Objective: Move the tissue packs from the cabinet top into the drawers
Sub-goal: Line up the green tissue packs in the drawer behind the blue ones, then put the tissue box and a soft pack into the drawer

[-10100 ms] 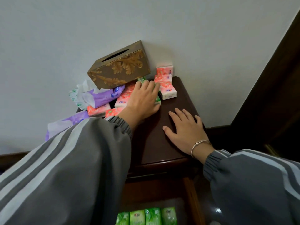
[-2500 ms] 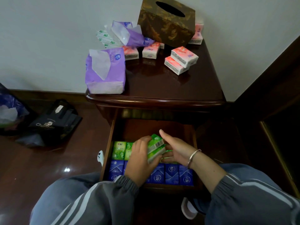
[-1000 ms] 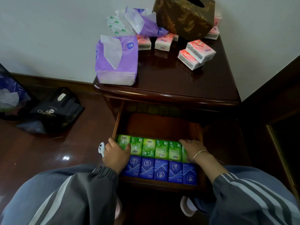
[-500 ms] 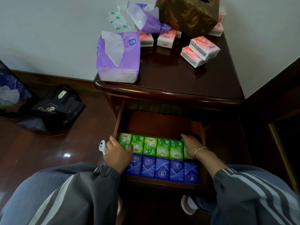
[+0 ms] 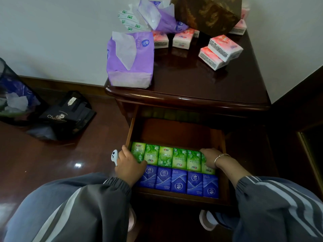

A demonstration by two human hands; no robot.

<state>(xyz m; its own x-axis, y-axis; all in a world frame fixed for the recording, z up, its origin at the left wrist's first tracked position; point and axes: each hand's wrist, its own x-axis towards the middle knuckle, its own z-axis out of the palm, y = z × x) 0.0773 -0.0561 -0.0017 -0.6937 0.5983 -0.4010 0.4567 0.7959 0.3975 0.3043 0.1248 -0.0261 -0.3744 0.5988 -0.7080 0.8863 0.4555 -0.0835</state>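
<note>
A person in a grey striped jacket crouches at an open drawer [image 5: 176, 131] of a dark wooden bedside cabinet, both hands inside it. Two rows of small tissue packs fill the front of the drawer: green packs [image 5: 166, 156] behind, blue packs [image 5: 180, 183] nearest the person.

The left hand [image 5: 130, 165] sits at the left end of the green row, its fingers [image 5: 125, 150] curled down beside the end pack and the thumb lying across its lower edge. The right hand [image 5: 208, 158], a thin bracelet [image 5: 221, 157] on the wrist, covers the right end of the same row with its fingers bent over the last pack. Whether either hand grips a pack or only presses against it cannot be told.

More tissues lie on the cabinet top [image 5: 201, 81]. Two pink packs [image 5: 222, 49] are stacked near its right side, with others farther back. A purple soft pack [image 5: 131, 63] rests at the front left corner, and a second purple pack [image 5: 164, 20] lies behind it beside a brown patterned tissue box [image 5: 206, 13].

A black bag [image 5: 68, 114] lies on the glossy floor [image 5: 52, 163] to the left.
</note>
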